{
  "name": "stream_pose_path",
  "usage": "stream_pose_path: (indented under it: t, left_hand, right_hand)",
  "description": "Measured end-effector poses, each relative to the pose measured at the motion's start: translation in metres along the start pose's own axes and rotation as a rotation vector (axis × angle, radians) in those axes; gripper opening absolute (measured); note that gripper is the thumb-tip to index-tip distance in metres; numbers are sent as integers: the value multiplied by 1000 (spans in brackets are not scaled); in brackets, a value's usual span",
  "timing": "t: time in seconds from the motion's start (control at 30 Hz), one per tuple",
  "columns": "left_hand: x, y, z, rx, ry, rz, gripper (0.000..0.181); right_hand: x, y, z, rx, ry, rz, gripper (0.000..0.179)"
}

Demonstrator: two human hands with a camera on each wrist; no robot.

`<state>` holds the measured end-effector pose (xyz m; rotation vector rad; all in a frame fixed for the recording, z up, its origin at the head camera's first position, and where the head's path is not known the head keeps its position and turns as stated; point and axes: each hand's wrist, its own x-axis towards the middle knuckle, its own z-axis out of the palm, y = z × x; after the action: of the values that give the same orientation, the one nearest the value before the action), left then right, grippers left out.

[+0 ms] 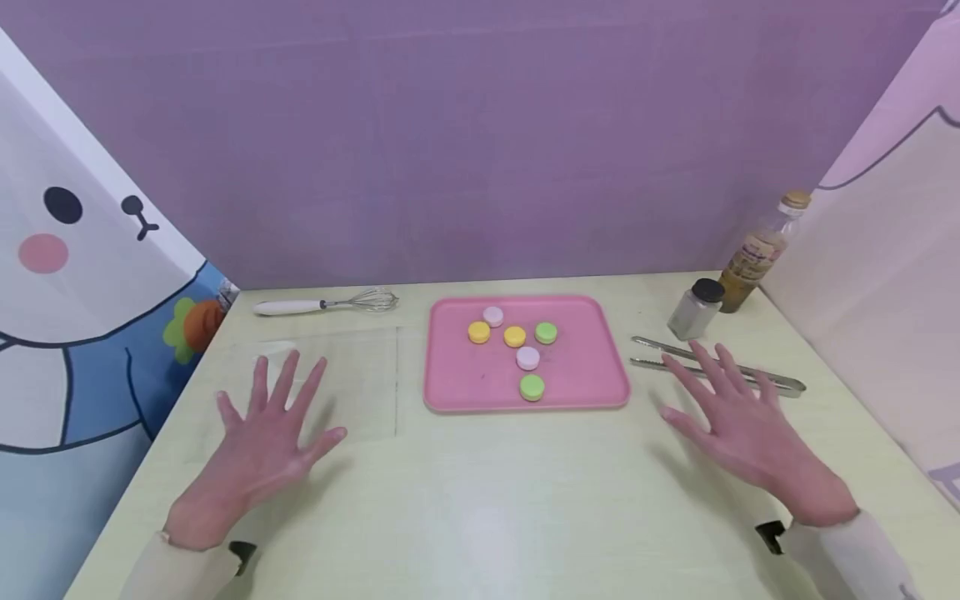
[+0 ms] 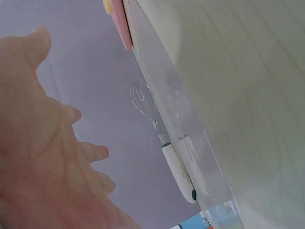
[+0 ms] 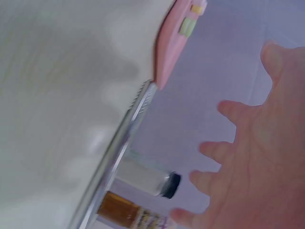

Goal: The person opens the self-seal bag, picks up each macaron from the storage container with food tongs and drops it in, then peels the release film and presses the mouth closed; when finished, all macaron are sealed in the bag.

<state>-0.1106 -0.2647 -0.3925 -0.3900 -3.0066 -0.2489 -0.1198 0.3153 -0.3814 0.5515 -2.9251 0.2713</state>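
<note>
My left hand (image 1: 262, 446) hovers with spread fingers over a clear flat sheet or board (image 1: 367, 375) at the left of the table. Beyond its fingertips lies a whisk (image 1: 292, 307) with a white handle, also visible in the left wrist view. On the other side, my right hand (image 1: 750, 433) is spread too, holding nothing. Nearest to it are metal tongs (image 1: 783, 385), partly covered by its fingers in the head view. Between the hands sits a pink tray (image 1: 457, 383) bearing several small macarons: yellow (image 1: 478, 332), green (image 1: 532, 387) and pale lilac (image 1: 527, 358).
A shaker jar (image 1: 693, 312) with a black lid stands at the back right. Behind it is a corked glass bottle (image 1: 752, 254) of brown liquid. A purple curtain-like backdrop (image 1: 480, 150) rises along the table's far edge, with printed cloth at both sides.
</note>
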Motion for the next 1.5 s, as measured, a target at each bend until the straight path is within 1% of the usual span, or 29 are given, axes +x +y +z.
stream_pose_path:
  t: [0.1,0.2,0.37,0.47,0.63,0.77,0.83,0.93,1.1,1.2,1.37,1.5]
  left_hand:
    - [1,0,0,-10,-28,8,93]
    - [2,0,0,-17,-40,27,93]
    - [5,-1,1,-19,-24,81,89]
    - [7,0,2,-36,-27,101,86]
    - [13,0,5,-40,-26,129,73]
    - [20,0,8,-21,-17,143,62]
    - [24,0,9,-17,-19,139,59]
    - [30,-1,10,-25,-25,136,57]
    - [42,-2,13,-32,-35,148,59]
    - [49,-2,11,-33,-62,139,62]
    - [58,-6,7,-60,-107,122,66]
    - [62,-7,10,-88,-118,116,66]
  right_hand:
    - [3,-12,-5,-24,1,-24,68]
    - [8,-24,-8,-35,28,-70,67]
    - [25,-46,-8,-29,145,-224,61]
    - [35,-61,-3,5,196,-319,57]
    - [55,-88,12,60,234,-444,53]
    - [71,-115,22,110,255,-493,49]
    - [78,-131,25,135,246,-500,47]
    - [89,-153,30,171,199,-499,45]
    - [110,-182,42,260,46,-451,44]
    - [123,-196,50,283,-17,-431,42]
    - [141,-220,62,276,-42,-457,38]
    - [156,-234,72,289,-66,-437,41]
